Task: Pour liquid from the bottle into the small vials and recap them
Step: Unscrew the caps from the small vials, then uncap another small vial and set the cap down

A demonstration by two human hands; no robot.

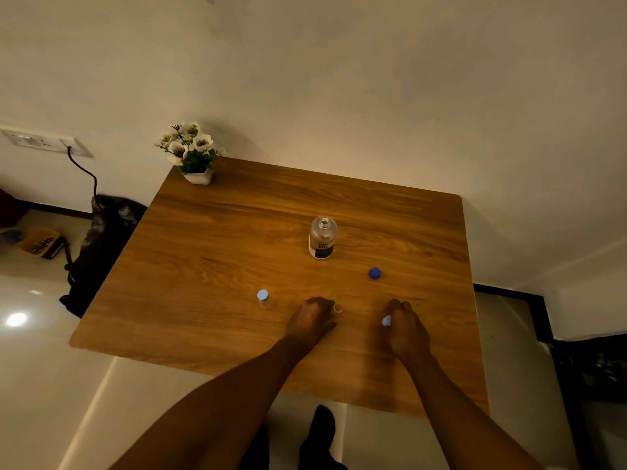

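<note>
Head view: vial (337,308) half-hidden by left hand (312,318).

A clear glass bottle (322,237) with a dark label stands open. Its round blue cap (374,273) lies nearby. A small capped vial (263,297) stands apart; another open vial (337,309) stands too.

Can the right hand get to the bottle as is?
Probably not yet: the path to the bottle looks free, but the right hand holds a pale cap.
</note>
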